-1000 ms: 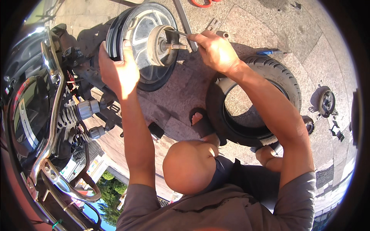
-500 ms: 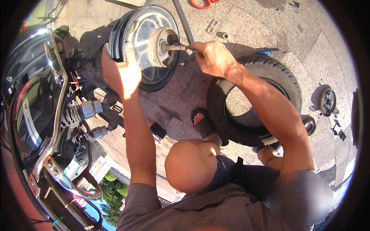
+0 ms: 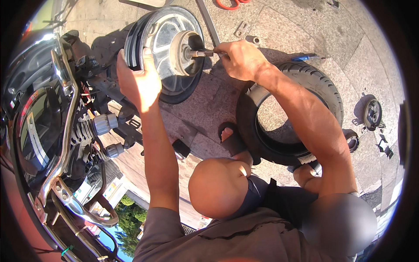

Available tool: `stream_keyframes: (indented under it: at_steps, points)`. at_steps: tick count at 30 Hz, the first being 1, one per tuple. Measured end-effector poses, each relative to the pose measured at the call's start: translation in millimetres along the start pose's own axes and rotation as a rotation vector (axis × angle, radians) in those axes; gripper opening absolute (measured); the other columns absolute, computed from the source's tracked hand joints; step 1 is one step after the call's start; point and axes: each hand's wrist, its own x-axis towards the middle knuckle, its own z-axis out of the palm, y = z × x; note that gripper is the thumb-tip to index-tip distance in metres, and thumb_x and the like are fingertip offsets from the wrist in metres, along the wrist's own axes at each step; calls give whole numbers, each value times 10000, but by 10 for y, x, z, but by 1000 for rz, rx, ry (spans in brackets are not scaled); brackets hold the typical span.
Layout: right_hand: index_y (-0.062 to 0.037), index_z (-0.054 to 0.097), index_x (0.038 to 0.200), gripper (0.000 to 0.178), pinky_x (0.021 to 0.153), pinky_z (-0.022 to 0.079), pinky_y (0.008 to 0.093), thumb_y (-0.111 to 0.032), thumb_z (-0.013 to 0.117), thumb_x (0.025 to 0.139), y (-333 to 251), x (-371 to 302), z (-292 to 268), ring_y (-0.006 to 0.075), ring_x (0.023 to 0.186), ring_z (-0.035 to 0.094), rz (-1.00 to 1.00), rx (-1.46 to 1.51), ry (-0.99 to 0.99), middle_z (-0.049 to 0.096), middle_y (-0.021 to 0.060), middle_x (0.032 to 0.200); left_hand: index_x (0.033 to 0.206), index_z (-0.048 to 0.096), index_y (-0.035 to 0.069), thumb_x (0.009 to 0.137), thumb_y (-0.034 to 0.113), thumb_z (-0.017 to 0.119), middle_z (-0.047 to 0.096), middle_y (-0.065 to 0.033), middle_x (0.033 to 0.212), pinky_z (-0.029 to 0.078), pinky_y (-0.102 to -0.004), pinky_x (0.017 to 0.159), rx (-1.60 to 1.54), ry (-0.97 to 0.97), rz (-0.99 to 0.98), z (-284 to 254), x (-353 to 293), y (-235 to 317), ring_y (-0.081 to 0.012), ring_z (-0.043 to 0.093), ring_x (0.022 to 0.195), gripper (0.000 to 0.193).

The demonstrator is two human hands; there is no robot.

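A bare silver scooter wheel rim (image 3: 168, 48) stands upright at the rear of a scooter, its hub and axle facing me. My left hand (image 3: 139, 83) grips the rim's left edge. My right hand (image 3: 242, 59) is closed around a metal tool (image 3: 203, 53) whose tip sits on the axle at the hub's centre. A black tyre (image 3: 292, 115), off the rim, lies flat on the paving under my right forearm.
The scooter's body (image 3: 39, 131), chrome rack and shock springs fill the left side. A round brake part (image 3: 372, 114) and small metal pieces lie on the paving at right. A red cable (image 3: 231, 4) and a metal bracket (image 3: 241, 29) lie at the top. My sandalled foot (image 3: 230, 139) rests beside the tyre.
My right hand has shifted from a spanner across the hub to a tool pointing straight onto the axle. My left hand has slid slightly lower on the rim.
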Motion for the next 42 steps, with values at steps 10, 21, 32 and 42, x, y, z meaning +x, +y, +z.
stream_keyframes:
  at_steps: [10,21,32,42]
  points:
    - [-50,685,1096,271,785,555,412,-111,603,845,48,-56,4,343,845,695,-110,254,309,703,191,869,1318,533,-39,838,496,724,607,-251,1264,438,-441,1007,55,37,-50,6,-83,-7,-407,576,1186,743]
    - [-85,697,1120,255,791,569,357,-146,598,894,213,38,185,275,837,717,133,275,215,722,173,942,1318,550,-16,836,499,715,652,-236,1199,461,-432,967,146,-63,-84,-1,173,189,-390,616,1131,725]
    - [-69,750,1044,308,847,546,394,-221,586,832,149,539,-138,302,926,703,427,529,145,717,227,942,1273,624,31,793,609,643,648,-226,1224,441,-418,1005,359,-230,-18,203,846,216,-382,597,1169,752]
    - [-62,743,1041,292,831,555,380,-217,609,833,128,422,-225,305,914,703,276,367,279,728,182,946,1231,645,5,800,542,676,664,-252,1162,457,-390,975,187,-343,-118,316,1249,374,-335,628,1117,689]
